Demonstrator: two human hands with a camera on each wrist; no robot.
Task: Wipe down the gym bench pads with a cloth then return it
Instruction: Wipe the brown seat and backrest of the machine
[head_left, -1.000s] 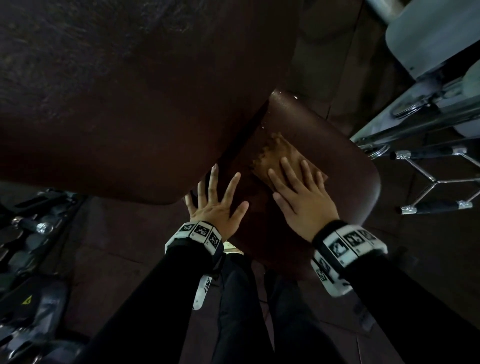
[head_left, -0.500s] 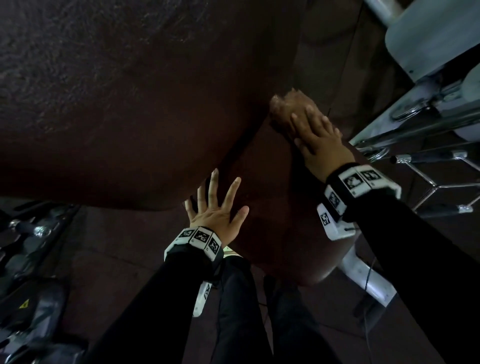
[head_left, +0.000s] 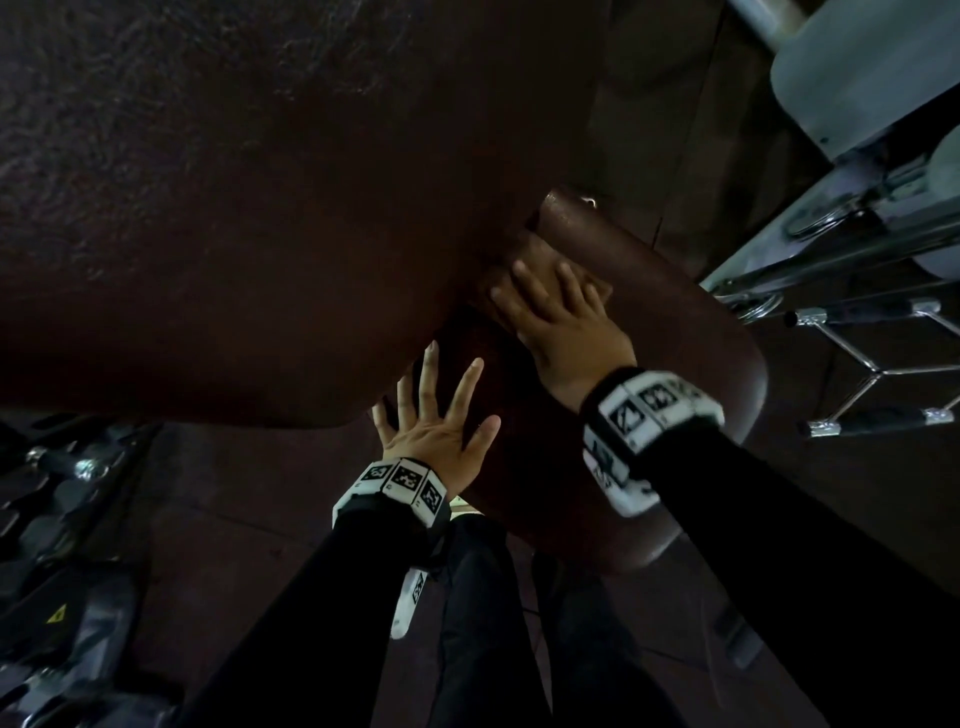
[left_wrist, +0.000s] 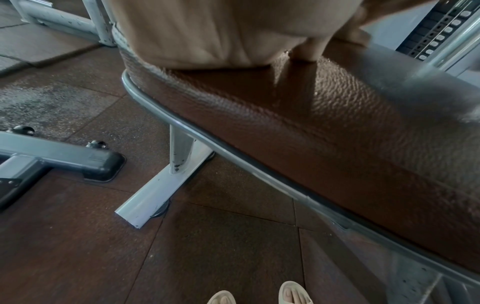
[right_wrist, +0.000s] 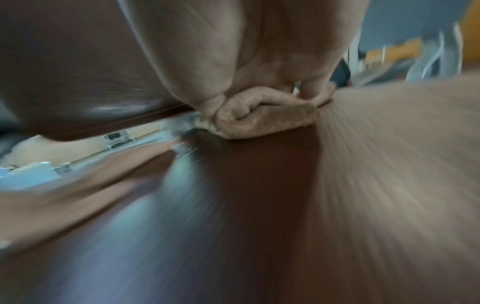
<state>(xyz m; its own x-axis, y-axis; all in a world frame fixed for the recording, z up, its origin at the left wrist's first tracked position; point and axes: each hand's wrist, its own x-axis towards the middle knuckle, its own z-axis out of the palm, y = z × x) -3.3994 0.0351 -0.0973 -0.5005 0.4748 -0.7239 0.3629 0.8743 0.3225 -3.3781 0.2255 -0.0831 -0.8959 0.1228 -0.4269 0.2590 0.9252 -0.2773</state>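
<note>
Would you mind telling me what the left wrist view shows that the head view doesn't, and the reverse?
Only the left wrist view shows the bench's white metal leg and the person's light sandals. Only the head view shows the right hand flat on the tan cloth, the backrest pad and the chrome handles. Both show the brown seat pad with the left hand spread on it.
</note>
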